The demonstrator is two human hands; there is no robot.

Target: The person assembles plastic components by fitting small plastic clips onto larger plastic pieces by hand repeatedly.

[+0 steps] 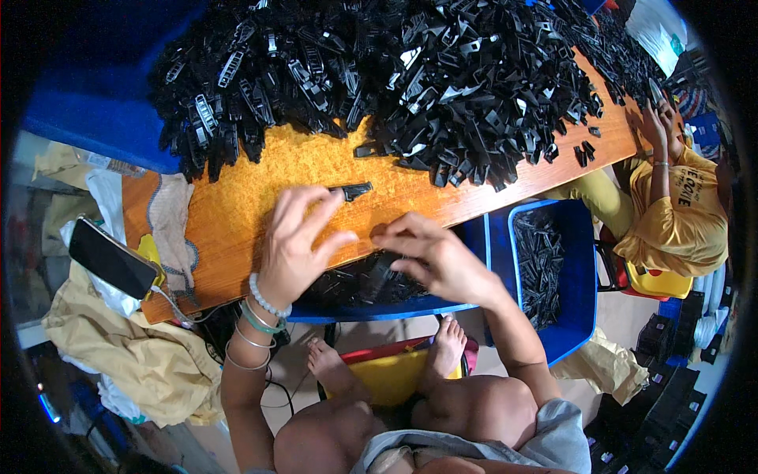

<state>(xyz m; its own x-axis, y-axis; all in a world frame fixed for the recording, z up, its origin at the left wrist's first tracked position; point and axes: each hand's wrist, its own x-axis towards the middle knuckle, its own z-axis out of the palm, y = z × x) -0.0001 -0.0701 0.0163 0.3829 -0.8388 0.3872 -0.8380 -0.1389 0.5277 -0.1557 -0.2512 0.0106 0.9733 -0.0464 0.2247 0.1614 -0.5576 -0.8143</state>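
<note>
My left hand (296, 237), with bracelets on its wrist, is over the front of the wooden table (237, 268), its fingers and thumb apart. A small black plastic part (358, 191) lies at its fingertips; whether they touch it I cannot tell. My right hand (446, 261) is at the table's front edge, fingers spread and slightly bent, with nothing seen in its grip. Just below those fingers, a blurred dark elongated piece (377, 276) shows over the blue bin (426, 306), which holds more black parts.
Heaped black plastic parts (474, 87) cover the table's back. Another blue bin (580, 276) of black parts stands to the right. A phone (113, 257) on a cable and a cloth (171, 221) are at left. A co-worker in a yellow shirt (671, 229) sits at right.
</note>
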